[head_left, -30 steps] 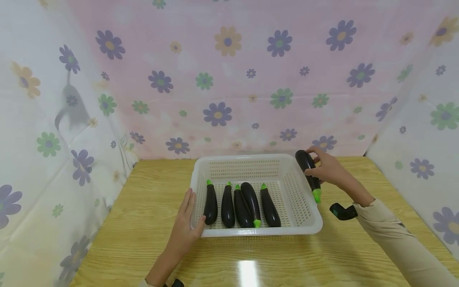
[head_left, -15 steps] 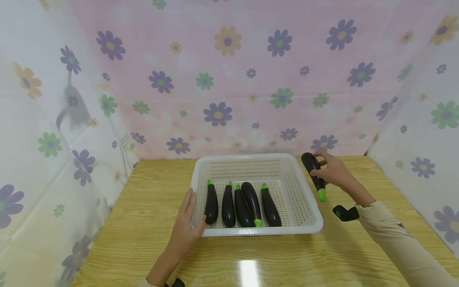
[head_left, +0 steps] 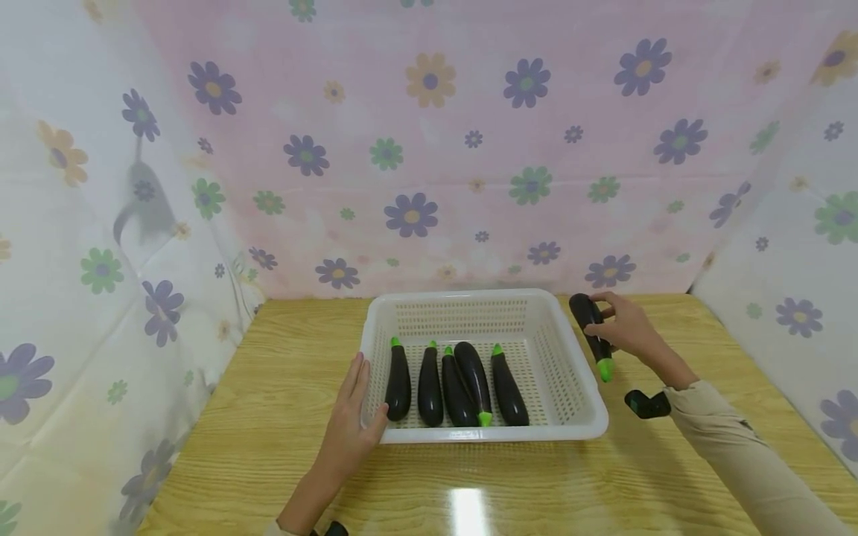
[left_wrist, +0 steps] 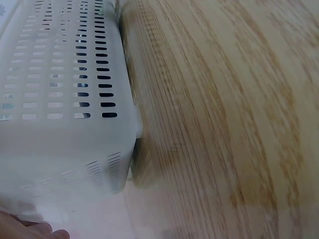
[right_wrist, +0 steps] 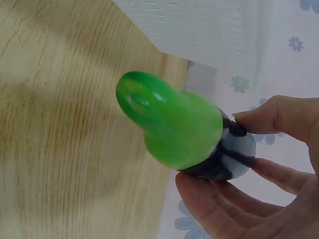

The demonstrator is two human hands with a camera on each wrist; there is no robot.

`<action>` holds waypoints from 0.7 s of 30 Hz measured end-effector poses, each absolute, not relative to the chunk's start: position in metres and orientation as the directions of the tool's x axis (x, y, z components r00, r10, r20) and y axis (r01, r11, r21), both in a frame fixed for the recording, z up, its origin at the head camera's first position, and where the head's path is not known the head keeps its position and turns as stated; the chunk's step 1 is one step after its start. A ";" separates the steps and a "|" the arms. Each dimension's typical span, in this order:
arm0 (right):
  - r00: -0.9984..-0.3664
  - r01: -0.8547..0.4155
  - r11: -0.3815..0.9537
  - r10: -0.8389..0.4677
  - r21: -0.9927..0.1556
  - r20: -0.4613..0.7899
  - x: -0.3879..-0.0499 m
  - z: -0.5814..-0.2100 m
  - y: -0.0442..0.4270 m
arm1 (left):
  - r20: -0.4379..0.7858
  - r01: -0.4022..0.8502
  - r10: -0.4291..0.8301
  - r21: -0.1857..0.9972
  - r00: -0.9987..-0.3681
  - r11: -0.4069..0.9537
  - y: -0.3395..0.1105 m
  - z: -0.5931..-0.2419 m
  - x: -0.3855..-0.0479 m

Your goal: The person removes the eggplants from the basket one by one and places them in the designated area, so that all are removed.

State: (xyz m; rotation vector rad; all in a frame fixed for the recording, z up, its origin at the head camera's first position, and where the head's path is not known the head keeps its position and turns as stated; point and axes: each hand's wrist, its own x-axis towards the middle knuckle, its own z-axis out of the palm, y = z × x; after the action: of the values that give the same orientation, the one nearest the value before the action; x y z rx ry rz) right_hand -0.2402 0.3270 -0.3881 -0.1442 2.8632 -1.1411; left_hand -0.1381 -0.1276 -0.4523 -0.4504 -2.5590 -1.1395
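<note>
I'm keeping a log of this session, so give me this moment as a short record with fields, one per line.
Surface: wood-grain table
Container: white slotted basket, on the table
Contents: five dark eggplants; four have their green ends at the far side, one at the near side
Right hand: holds a sixth eggplant outside the basket, by its right side
Left hand: touches the basket's left side
Backdrop: flowered cloth

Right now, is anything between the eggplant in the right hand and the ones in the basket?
Yes: the right wall of the white basket stands between the held eggplant and the five eggplants inside. Nothing visible lies between the right hand and its eggplant.
</note>
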 end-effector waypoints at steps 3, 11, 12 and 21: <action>-0.994 -0.064 0.725 -0.108 -0.686 -0.021 -0.242 -0.393 0.328 | 0.404 0.406 0.159 0.652 -0.901 0.641 -0.127 -0.452 -0.138; -0.993 -0.078 0.726 -0.119 -0.683 -0.013 -0.245 -0.404 0.329 | 0.438 0.430 0.160 0.632 -0.884 0.645 -0.128 -0.455 -0.139; -0.993 -0.079 0.726 -0.119 -0.683 -0.012 -0.245 -0.405 0.329 | 0.440 0.432 0.161 0.631 -0.883 0.645 -0.128 -0.455 -0.139; -0.993 -0.057 0.724 -0.111 -0.687 -0.034 -0.248 -0.414 0.328 | 0.461 0.450 0.168 0.613 -0.871 0.649 -0.128 -0.454 -0.139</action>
State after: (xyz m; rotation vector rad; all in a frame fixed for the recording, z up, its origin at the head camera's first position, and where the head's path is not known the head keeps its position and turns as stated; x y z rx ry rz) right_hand -0.2483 0.3277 -0.4138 -0.1385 2.8490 -1.1320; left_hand -0.1391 -0.1277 -0.4538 -0.4894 -2.5052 -1.0739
